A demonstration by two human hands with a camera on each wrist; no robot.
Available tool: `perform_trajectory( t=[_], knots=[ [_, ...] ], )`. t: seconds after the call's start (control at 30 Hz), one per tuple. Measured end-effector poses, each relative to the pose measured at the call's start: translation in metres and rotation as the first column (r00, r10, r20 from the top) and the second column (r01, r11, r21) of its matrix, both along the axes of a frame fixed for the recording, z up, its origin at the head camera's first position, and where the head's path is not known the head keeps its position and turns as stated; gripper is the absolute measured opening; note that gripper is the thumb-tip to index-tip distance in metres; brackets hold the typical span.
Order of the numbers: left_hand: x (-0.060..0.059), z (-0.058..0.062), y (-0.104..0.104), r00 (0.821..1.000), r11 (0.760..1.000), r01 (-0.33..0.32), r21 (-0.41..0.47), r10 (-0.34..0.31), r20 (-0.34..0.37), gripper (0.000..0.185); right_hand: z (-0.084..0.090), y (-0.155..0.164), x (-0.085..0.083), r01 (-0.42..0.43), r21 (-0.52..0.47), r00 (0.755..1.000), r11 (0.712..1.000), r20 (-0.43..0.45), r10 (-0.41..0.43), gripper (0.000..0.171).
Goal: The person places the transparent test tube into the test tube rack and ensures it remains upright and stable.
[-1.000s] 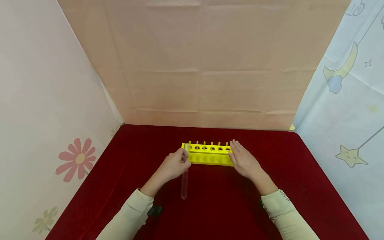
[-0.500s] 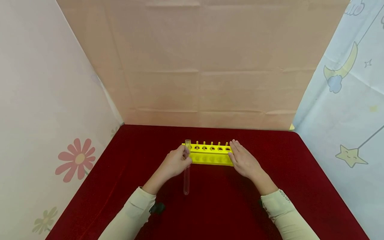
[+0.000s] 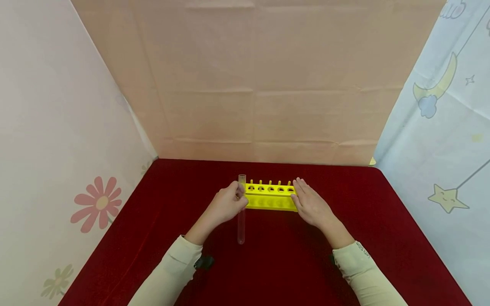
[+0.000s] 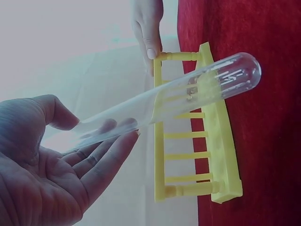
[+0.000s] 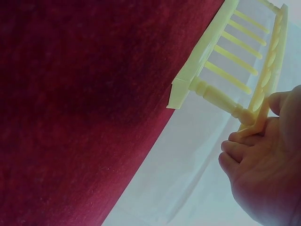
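Observation:
My left hand [image 3: 226, 204] pinches a clear glass test tube [image 3: 241, 225] near its upper part, between thumb and fingers. Nothing shows inside the tube, and its rounded end points down in the head view. The tube overlaps the left end of a yellow test tube rack [image 3: 269, 202], which stands on the table. Seen from the left wrist, the tube [image 4: 207, 87] slants across the rack [image 4: 223, 150]. At the other end, my right hand [image 3: 314, 206] holds the rack's corner, thumb at the front of the top plate [image 5: 270, 70] and fingers around its end.
A dark red cloth covers the table [image 3: 275, 263]. Behind it rises a tan paper backdrop [image 3: 252, 85], with printed white sheets at the left [image 3: 46, 127] and right [image 3: 440, 140]. The rack has a row of holes and several upright pegs [image 3: 270, 183] along its back.
My left hand has shifted slightly to the right with the test tube, which has also risen a little in the head view. The right hand and the rack stay in place.

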State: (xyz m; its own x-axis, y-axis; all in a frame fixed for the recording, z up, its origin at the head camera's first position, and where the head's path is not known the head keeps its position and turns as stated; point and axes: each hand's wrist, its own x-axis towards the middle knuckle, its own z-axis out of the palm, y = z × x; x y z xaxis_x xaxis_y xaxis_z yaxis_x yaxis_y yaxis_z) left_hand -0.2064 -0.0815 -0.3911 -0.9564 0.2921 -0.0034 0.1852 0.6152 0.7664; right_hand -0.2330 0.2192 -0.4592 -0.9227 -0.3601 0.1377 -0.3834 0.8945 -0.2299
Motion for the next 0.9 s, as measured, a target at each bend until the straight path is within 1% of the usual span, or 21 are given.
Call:
perform_trajectory(
  t=[0.23,0.43,0.57,0.9],
  knots=[
    [-0.002,0.002,0.005,1.000,1.000,0.006,0.017,-0.005,-0.024,0.023,0.000,0.000,0.000,-0.001,-0.006,1.000,1.000,-0.002,0.001,0.060],
    [-0.002,0.007,0.008,0.999,1.000,0.017,0.019,-0.016,-0.046,0.025,0.000,0.000,0.001,-0.003,-0.006,1.000,1.000,-0.007,0.003,0.059],
    [-0.003,0.010,0.010,0.999,1.000,0.013,0.018,-0.012,-0.051,0.027,0.001,0.000,0.001,-0.005,-0.001,1.000,1.000,-0.015,0.005,0.059],
    [-0.006,0.012,0.012,0.998,1.000,0.017,0.022,-0.016,-0.065,0.025,0.000,0.000,0.000,-0.006,-0.001,1.000,1.000,-0.011,0.006,0.059]
  ],
)
